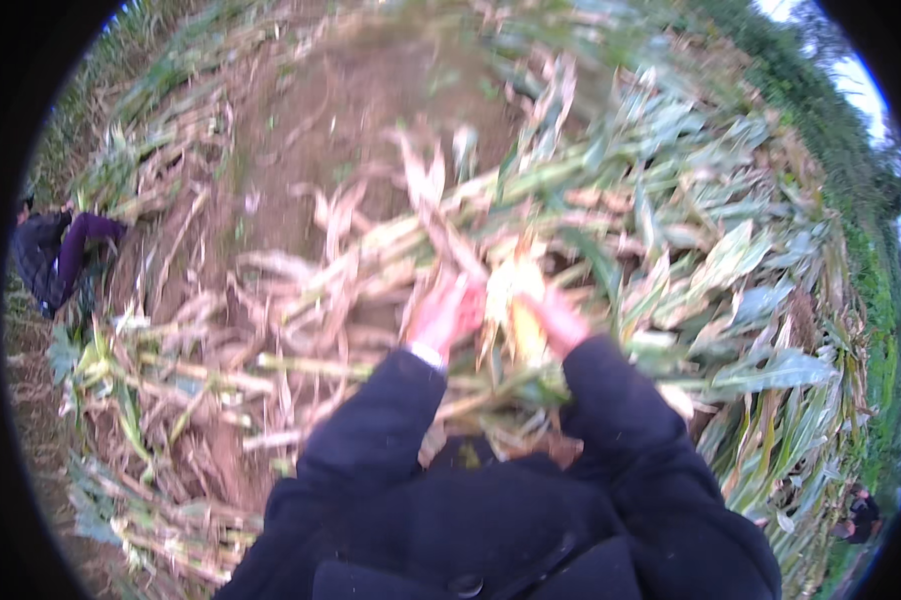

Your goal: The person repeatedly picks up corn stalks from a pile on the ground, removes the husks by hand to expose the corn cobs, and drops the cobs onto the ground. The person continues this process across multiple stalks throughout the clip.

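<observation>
In front of me, my right hand (559, 319) grips an ear of corn (527, 330) from its right side. Yellow kernels show on the lower part of the ear. Pale husk leaves (512, 279) spread around its upper part and hang down at its left. My left hand (444, 309) is at the left edge of these husks, with a light band at its wrist. Blur hides whether its fingers hold any husk. Beneath both hands lie cut corn stalks (390, 238) with dry leaves.
Bare brown soil (360, 97) stretches ahead. A thick heap of green and dry corn leaves (720, 262) covers the right side. One person (49, 251) is low to the ground at far left; another person (861, 516) is at far right. Green growth (867, 247) borders the field.
</observation>
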Action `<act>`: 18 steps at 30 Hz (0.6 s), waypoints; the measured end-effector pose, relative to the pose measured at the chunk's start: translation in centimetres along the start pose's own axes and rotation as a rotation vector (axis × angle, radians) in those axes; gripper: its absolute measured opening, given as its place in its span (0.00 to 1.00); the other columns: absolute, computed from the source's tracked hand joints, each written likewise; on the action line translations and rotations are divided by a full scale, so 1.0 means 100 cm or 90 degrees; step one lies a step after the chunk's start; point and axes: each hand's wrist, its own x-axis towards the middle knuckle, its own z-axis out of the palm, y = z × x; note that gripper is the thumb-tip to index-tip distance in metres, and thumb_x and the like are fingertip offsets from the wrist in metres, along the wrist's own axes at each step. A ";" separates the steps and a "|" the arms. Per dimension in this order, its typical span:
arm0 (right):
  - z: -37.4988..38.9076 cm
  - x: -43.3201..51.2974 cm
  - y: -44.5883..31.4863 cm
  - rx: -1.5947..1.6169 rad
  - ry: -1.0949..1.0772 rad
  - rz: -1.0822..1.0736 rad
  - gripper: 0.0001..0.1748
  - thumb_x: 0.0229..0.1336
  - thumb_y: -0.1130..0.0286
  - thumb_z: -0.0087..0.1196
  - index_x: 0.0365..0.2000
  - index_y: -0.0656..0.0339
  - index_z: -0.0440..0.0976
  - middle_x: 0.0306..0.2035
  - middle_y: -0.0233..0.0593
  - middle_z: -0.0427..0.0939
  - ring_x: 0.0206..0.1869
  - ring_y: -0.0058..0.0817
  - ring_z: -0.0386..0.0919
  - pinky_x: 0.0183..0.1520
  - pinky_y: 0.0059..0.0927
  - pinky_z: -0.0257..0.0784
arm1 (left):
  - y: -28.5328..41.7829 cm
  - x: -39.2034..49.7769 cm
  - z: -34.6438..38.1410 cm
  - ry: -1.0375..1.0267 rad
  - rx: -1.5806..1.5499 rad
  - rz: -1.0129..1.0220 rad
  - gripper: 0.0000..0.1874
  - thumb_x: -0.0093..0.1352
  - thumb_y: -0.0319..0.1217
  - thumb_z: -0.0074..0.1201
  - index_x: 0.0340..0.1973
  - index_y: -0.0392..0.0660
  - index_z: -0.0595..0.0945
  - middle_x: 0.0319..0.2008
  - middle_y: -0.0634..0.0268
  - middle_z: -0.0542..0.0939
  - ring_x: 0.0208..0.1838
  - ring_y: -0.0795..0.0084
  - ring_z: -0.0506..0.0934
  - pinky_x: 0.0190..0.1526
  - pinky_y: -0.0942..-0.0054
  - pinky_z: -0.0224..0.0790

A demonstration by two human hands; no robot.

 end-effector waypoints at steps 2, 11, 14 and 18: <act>0.005 -0.005 0.042 0.023 0.036 0.095 0.24 0.61 0.68 0.56 0.55 0.64 0.68 0.53 0.38 0.76 0.54 0.27 0.74 0.57 0.32 0.68 | 0.014 0.006 -0.016 0.045 -0.091 -0.013 0.17 0.76 0.45 0.41 0.44 0.45 0.77 0.39 0.62 0.82 0.38 0.70 0.81 0.39 0.71 0.75; -0.001 -0.055 0.176 0.129 -0.140 0.638 0.18 0.64 0.59 0.52 0.43 0.66 0.68 0.29 0.43 0.77 0.27 0.35 0.78 0.30 0.36 0.77 | 0.016 0.018 -0.038 0.089 -0.277 -0.009 0.13 0.73 0.39 0.46 0.39 0.43 0.78 0.35 0.62 0.82 0.35 0.69 0.80 0.38 0.69 0.74; -0.007 -0.058 0.186 0.122 -0.145 0.684 0.20 0.65 0.58 0.52 0.44 0.67 0.68 0.30 0.46 0.78 0.29 0.37 0.79 0.32 0.39 0.78 | 0.023 0.019 -0.041 0.121 -0.311 -0.013 0.12 0.73 0.38 0.47 0.39 0.43 0.78 0.35 0.62 0.83 0.35 0.69 0.80 0.38 0.70 0.73; 0.017 0.006 0.108 0.026 -0.030 0.698 0.17 0.66 0.60 0.50 0.49 0.60 0.68 0.34 0.44 0.77 0.33 0.38 0.80 0.34 0.43 0.78 | 0.035 0.017 -0.047 0.158 -0.353 0.014 0.11 0.72 0.38 0.46 0.39 0.44 0.78 0.34 0.64 0.82 0.34 0.71 0.80 0.37 0.72 0.73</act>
